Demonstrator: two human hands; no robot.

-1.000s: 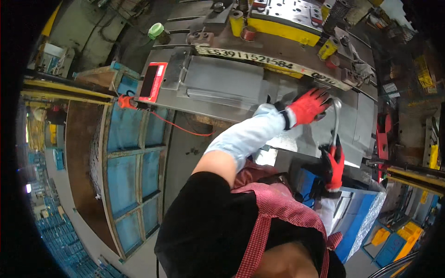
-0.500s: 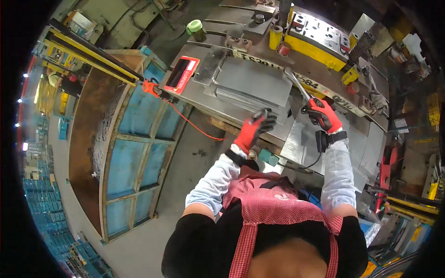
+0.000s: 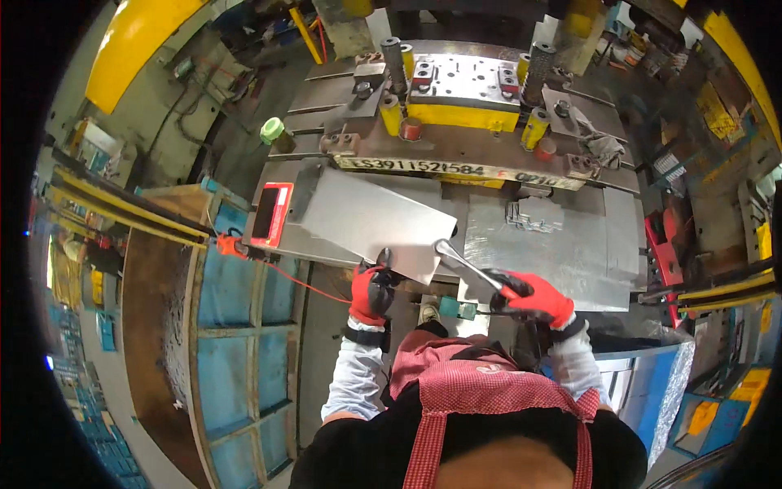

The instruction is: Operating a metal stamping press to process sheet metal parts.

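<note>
A flat grey metal sheet (image 3: 371, 218) lies at a slant over the near left part of the press table, its right end toward me. My left hand (image 3: 373, 292), in a red and black glove, is closed on the sheet's near edge with the thumb on top. In my right hand (image 3: 533, 299), gloved alike, is a slim metal-shafted tool (image 3: 471, 264) with a rounded head. That head meets the sheet near its right corner; whether it grips the sheet I cannot tell. Other sheets beneath are mostly covered.
Beyond stands a die (image 3: 464, 84) with a yellow base and upright posts. A jar with a green lid (image 3: 274, 130) and a red-framed dark panel (image 3: 272, 213) are at left. Small cut metal pieces (image 3: 534, 214) rest on plates at right. A blue-panelled bin (image 3: 244, 367) stands lower left.
My view has turned. The top sheet has swung aslant and toward me. My left hand, open before, now holds its edge; the tool's head has come from the stack's far right corner to this sheet.
</note>
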